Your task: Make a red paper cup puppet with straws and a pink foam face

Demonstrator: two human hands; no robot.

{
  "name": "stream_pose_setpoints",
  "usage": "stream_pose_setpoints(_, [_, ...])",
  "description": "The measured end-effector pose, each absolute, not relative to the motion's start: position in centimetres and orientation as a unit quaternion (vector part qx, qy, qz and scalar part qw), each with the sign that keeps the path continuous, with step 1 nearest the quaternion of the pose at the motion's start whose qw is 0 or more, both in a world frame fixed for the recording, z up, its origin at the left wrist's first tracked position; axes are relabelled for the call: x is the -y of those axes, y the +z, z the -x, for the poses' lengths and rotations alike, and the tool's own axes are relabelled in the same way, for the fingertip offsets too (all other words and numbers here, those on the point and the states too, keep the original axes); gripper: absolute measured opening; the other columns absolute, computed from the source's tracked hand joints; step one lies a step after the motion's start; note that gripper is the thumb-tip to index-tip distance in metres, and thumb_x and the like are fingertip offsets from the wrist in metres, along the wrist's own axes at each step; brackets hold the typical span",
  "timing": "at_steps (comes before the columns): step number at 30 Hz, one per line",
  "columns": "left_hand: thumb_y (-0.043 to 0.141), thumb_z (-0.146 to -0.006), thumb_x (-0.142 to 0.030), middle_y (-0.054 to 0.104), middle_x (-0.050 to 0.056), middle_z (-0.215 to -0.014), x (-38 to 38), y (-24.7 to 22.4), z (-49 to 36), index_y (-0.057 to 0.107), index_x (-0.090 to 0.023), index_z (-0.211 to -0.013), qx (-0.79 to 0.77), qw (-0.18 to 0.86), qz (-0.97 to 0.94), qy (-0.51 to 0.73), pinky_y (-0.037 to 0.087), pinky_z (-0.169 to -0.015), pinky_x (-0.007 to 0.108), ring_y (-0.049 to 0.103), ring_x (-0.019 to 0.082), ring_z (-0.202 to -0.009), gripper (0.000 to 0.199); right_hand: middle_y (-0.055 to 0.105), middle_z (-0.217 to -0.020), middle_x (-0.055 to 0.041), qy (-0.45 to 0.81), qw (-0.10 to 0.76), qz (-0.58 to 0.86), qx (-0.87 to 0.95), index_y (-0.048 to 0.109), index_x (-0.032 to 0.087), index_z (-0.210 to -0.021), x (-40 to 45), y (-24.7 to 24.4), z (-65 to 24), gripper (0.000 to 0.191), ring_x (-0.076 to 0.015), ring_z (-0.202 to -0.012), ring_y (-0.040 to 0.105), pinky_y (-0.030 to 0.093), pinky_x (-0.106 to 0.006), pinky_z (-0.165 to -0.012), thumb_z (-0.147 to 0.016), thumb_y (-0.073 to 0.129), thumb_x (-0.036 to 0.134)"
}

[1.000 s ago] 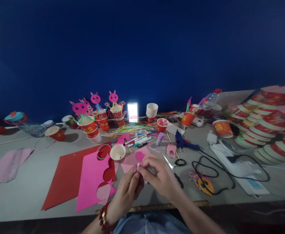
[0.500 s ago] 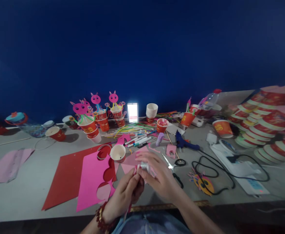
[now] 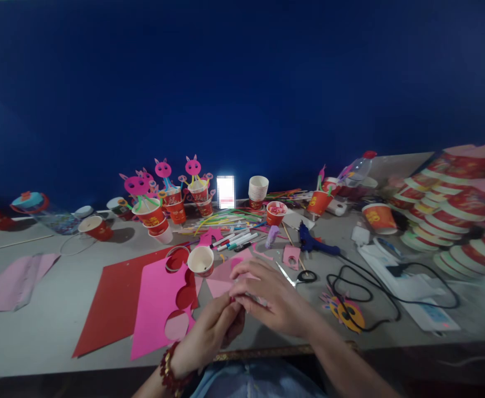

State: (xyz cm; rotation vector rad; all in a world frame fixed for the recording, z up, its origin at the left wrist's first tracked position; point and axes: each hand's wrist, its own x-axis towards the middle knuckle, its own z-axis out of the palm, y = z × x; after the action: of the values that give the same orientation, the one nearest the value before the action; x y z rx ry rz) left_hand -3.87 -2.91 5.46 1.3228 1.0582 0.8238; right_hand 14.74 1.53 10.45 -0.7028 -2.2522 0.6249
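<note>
My left hand (image 3: 213, 323) is closed, its thumb and fingers pinched at a tiny pink-red bit that is too small to name. Over it lies my right hand (image 3: 271, 298), fingers curled and its fingertips meeting the left thumb; a pale silvery thing shows only partly beneath its palm. Under and beyond the hands is light pink paper (image 3: 217, 287) with a darker pink disc (image 3: 236, 262) on it. Scissors (image 3: 290, 275) lie beside my right hand. To the left, a bright pink sheet (image 3: 153, 315) with round cut-outs overlaps a red sheet (image 3: 105, 304).
A white-lined paper cup (image 3: 201, 261) stands just beyond my left hand. Several markers (image 3: 236, 240) lie farther back. A blue glue gun (image 3: 317, 243) trails black cable on the right, near a power strip (image 3: 412, 296). Stacked cups (image 3: 445, 204) crowd the far right.
My right hand has closed over toward the left, covering most of the silvery thing and one scissor handle loop. The darker pink disc shows more beyond the fingers.
</note>
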Motion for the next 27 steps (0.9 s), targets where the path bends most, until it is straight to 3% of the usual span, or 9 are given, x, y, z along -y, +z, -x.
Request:
stream_pose_setpoints(3, [0.038, -0.1, -0.052, 0.048, -0.002, -0.063, 2.8, 5.5, 4.2, 0.055, -0.019, -0.076, -0.445, 0.584, -0.603, 0.312, 0.032, -0.051, 0.023, 0.037, 0.011, -0.054, 0.044, 0.066, -0.112, -0.0071, 0.25, 0.329, 0.272, 0.869, 0.065, 0.022, -0.101, -1.5, 10.8, -14.9, 0.016, -0.0211, -0.107, 0.059, 0.043, -0.039, -0.1, -0.091, 0.057, 0.012])
stream_pose_setpoints(9, [0.035, -0.102, -0.038, 0.061, 0.002, -0.081, 2.6, 6.3, 4.6, 0.057, -0.02, -0.09, -0.463, 0.475, -0.703, 0.258, 0.039, -0.067, 0.026, 0.052, 0.016, -0.072, 0.031, 0.068, -0.106, -0.006, 0.286, 0.3, 0.287, 0.864, 0.064, 0.022, -0.101, -1.6, 10.7, -15.2, 0.012, -0.0222, -0.105, 0.06, 0.045, -0.038, -0.098, -0.092, 0.058, 0.016])
stream_pose_setpoints(17, [0.034, -0.101, -0.031, 0.065, 0.004, -0.082, 2.2, 7.2, 4.0, 0.052, -0.021, -0.09, -0.488, 0.42, -0.741, 0.189, 0.035, -0.064, 0.028, 0.057, 0.019, -0.072, 0.023, 0.069, -0.099, -0.0035, 0.35, 0.271, 0.334, 0.832, 0.064, 0.022, -0.094, -2.1, 10.5, -15.4, 0.014, -0.0216, -0.097, 0.063, 0.049, -0.034, -0.088, -0.085, 0.065, 0.013])
stream_pose_setpoints(23, [0.035, -0.102, -0.031, 0.065, 0.004, -0.081, 2.3, 6.6, 4.2, 0.053, -0.021, -0.089, -0.484, 0.436, -0.733, 0.192, 0.037, -0.064, 0.027, 0.057, 0.018, -0.072, 0.024, 0.07, -0.093, -0.0021, 0.382, 0.273, 0.355, 0.808, 0.066, 0.022, -0.089, -2.3, 9.8, -15.5, 0.011, -0.0197, -0.089, 0.064, 0.05, -0.031, -0.083, -0.081, 0.068, 0.015])
stream_pose_setpoints(25, [0.035, -0.102, -0.033, 0.064, 0.004, -0.081, 2.4, 6.2, 4.3, 0.055, -0.02, -0.089, -0.472, 0.463, -0.717, 0.222, 0.039, -0.065, 0.027, 0.055, 0.017, -0.072, 0.027, 0.07, -0.091, -0.0019, 0.403, 0.283, 0.367, 0.789, 0.067, 0.022, -0.085, -2.5, 9.1, -15.5, 0.004, -0.0194, -0.087, 0.064, 0.051, -0.031, -0.082, -0.083, 0.07, 0.023])
stream_pose_setpoints(27, [0.037, -0.103, -0.037, 0.063, 0.004, -0.081, 2.5, 5.7, 4.5, 0.057, -0.019, -0.091, -0.463, 0.499, -0.682, 0.267, 0.041, -0.065, 0.026, 0.054, 0.016, -0.071, 0.03, 0.07, -0.088, -0.0021, 0.437, 0.298, 0.367, 0.765, 0.067, 0.021, -0.08, -2.7, 8.4, -15.6, 0.016, -0.0191, -0.086, 0.064, 0.051, -0.032, -0.082, -0.084, 0.073, 0.036])
